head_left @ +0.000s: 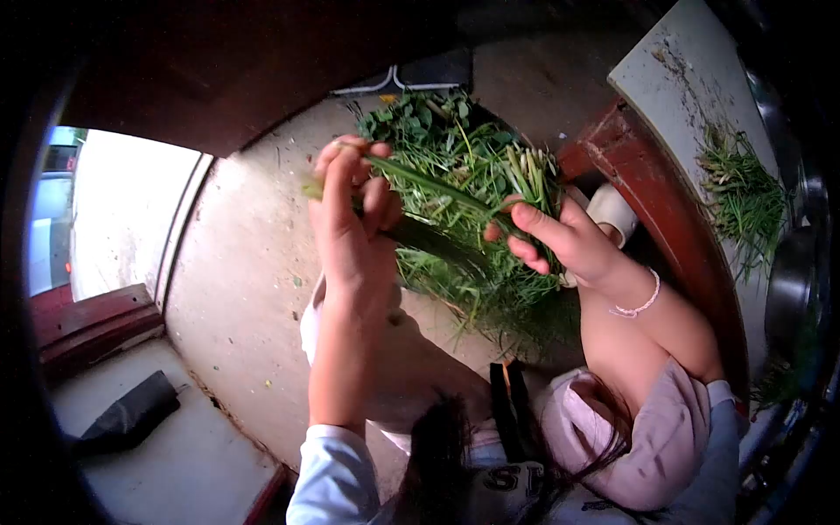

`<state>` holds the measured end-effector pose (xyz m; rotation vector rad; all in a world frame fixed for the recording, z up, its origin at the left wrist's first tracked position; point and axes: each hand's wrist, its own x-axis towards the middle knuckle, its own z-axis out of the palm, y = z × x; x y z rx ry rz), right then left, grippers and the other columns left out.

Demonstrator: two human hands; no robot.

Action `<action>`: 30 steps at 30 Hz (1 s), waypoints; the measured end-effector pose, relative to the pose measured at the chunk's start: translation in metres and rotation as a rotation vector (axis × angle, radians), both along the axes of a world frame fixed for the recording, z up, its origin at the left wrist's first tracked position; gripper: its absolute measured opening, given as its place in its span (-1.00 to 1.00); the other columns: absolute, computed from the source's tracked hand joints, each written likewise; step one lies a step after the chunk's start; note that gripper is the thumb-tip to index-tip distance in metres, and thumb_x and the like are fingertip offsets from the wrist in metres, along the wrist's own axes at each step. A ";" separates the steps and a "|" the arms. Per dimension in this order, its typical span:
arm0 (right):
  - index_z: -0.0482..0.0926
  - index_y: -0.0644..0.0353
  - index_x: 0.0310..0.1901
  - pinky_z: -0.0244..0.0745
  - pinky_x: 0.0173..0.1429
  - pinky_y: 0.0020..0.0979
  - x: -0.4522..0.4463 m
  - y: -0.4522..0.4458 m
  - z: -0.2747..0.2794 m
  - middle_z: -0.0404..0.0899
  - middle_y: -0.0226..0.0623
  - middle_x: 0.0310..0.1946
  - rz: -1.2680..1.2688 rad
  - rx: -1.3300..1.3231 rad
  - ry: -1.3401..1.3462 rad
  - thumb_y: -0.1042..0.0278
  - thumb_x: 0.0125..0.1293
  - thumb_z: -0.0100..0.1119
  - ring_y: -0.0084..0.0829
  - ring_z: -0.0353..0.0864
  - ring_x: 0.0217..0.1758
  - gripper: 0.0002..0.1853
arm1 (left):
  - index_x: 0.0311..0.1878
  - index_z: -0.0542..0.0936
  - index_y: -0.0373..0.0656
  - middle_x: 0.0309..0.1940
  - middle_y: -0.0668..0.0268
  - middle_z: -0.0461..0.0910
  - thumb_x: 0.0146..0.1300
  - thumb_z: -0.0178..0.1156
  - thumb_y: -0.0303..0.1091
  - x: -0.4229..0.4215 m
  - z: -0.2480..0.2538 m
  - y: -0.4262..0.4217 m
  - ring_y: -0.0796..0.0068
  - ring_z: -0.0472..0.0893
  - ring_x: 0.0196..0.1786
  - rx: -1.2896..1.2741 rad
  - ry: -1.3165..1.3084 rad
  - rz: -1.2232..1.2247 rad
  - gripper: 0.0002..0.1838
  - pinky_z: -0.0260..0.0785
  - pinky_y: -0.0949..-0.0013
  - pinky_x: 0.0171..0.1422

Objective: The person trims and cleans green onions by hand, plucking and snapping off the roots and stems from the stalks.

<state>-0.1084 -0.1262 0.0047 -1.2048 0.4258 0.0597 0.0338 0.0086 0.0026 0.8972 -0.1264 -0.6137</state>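
Stretching a green blade (433, 185) between the left hand (354, 197) and the right hand (560, 234), over a pile (429, 131) of loose greens on the floor (236, 236). Pinching the blade's far end in the left hand, with fingers curled in tightly. Gripping a bundle (530, 171) of stalks in the right hand, with thumb and fingers closed round it and pale cut ends pointing up, away from the body. Bringing the blade to the bundle just beside the right thumb; cannot tell its path behind the stalks. Having dark leaves (437, 245) just below the left hand; cannot tell whether held or loose. Wearing a bracelet (641, 302) at the right wrist. Showing at right a clump (744, 197) of greens on a white top (678, 74), near red wood (643, 171).
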 end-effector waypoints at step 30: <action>0.48 0.27 -0.37 0.33 -0.32 -0.58 0.022 -0.025 -0.015 0.51 -0.40 -0.50 -0.282 -0.258 -0.026 0.40 -0.03 0.20 -0.62 0.45 -0.42 -0.81 | -0.34 0.49 -0.24 -0.54 0.45 0.47 0.07 0.12 -0.39 -0.004 -0.016 -0.049 0.85 0.21 -0.67 0.348 0.050 -0.435 -0.87 -0.02 0.73 -0.65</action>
